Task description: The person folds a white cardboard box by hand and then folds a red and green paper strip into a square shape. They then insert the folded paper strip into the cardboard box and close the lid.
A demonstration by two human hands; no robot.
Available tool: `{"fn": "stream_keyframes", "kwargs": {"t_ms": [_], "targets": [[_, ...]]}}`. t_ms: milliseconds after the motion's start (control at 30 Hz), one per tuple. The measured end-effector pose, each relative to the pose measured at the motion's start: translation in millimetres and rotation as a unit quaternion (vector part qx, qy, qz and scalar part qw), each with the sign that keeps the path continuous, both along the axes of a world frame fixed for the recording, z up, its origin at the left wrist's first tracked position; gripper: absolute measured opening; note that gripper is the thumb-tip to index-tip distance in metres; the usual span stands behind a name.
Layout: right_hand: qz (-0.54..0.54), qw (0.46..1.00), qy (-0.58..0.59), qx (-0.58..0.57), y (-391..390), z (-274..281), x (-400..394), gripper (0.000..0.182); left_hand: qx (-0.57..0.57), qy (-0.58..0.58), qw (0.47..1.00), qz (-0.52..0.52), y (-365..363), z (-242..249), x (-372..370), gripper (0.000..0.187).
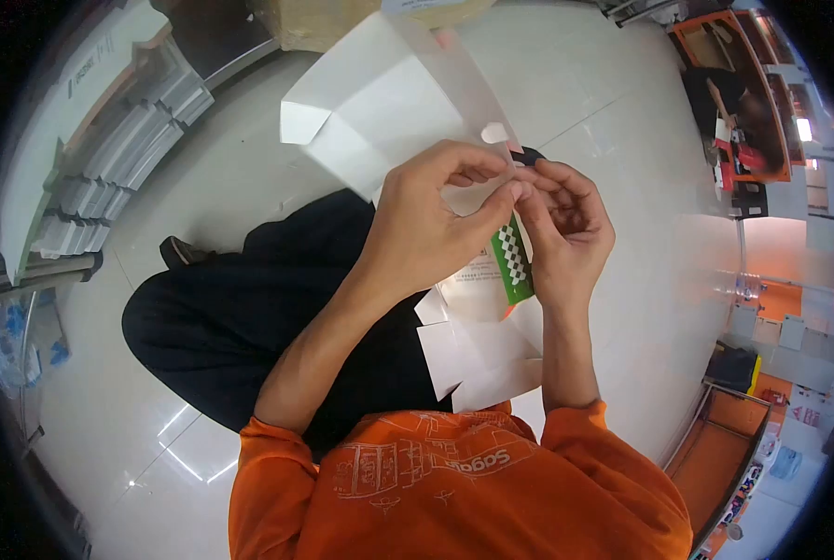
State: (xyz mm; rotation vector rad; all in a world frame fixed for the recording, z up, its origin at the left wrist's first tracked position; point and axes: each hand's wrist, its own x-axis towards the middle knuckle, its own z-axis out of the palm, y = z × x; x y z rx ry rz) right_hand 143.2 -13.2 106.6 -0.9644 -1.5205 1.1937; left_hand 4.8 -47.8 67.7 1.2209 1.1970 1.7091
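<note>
A large white card sheet (389,103), folded with flaps, stands up beyond my hands. My left hand (445,210) pinches the edge of the card near its right side. Close against it, my right hand (566,219) has its thumb and fingers pressed together at the same edge. A small black item (527,157) shows behind the fingertips; what it is I cannot make out. Under the hands is a printed panel with a green strip (513,261) of white diamonds. More white card flaps (478,359) lie below, over my lap.
Grey tiled floor (613,103) surrounds my crossed legs. Stacked white boxes (123,159) stand on a rack at left. A cardboard box (328,23) is at the top. Orange shelving (729,434) and assorted goods line the right side.
</note>
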Motion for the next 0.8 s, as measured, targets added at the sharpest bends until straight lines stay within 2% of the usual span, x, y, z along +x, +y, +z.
{"fn": "stream_keyframes", "kwargs": {"t_ms": [100,167,200,233,367,400,433,500,567,633,700,733,767,800], "targets": [[0.054,0.999,-0.009,-0.002,-0.7,12.7,-10.3,0.024,0.013,-0.034,0.999,0.016,-0.7,3.9,-15.0,0.025],[0.141,0.989,0.044,-0.021,1.6,19.6,-21.9,0.026,0.037,-0.056,0.997,0.029,0.7,8.4,-31.1,0.025],[0.176,0.983,0.04,-0.012,6.0,24.7,-29.8,0.028,0.019,-0.112,0.993,0.028,-1.3,12.1,-40.4,0.025],[0.186,0.982,0.044,-0.007,11.1,30.3,-39.3,0.028,0.003,-0.168,0.985,0.027,-3.2,15.8,-49.7,0.025],[0.193,0.981,-0.004,-0.001,32.8,47.2,-84.0,0.034,-0.034,-0.167,0.983,0.072,-8.3,18.6,-72.4,0.021],[0.203,0.961,-0.165,0.09,41.6,54.7,-99.3,0.034,0.0,-0.162,0.983,0.086,-5.0,10.1,-75.3,0.02],[0.194,0.911,-0.321,0.173,49.1,58.6,-107.3,0.035,0.006,-0.162,0.983,0.091,-3.0,8.0,-74.9,0.02],[0.19,0.912,-0.316,0.181,62.0,55.2,-116.3,0.036,-0.027,-0.227,0.969,0.093,-1.2,7.5,-73.8,0.021],[0.219,0.884,-0.395,0.121,76.5,54.8,-120.9,0.032,-0.058,-0.258,0.96,0.093,0.4,9.2,-73.3,0.022],[0.223,0.878,-0.404,0.13,83.2,49.5,-121.9,0.03,-0.098,-0.319,0.941,0.049,4.0,-1.4,-73.4,0.025],[0.23,0.868,-0.429,0.102,84.6,51.4,-119.2,0.028,-0.112,-0.314,0.942,0.05,6.0,-4.9,-70.7,0.027],[0.255,0.873,-0.413,0.046,81.7,57.9,-118.5,0.029,-0.106,-0.315,0.942,0.039,5.5,-4.9,-69.0,0.027],[0.256,0.871,-0.416,0.047,83.9,58.5,-116.0,0.029,-0.101,-0.317,0.943,0.027,4.9,-4.9,-66.2,0.028],[0.258,0.891,-0.374,-0.005,87.2,58.0,-112.1,0.027,-0.099,-0.305,0.947,0.035,4.2,-2.8,-64.4,0.029]]}}
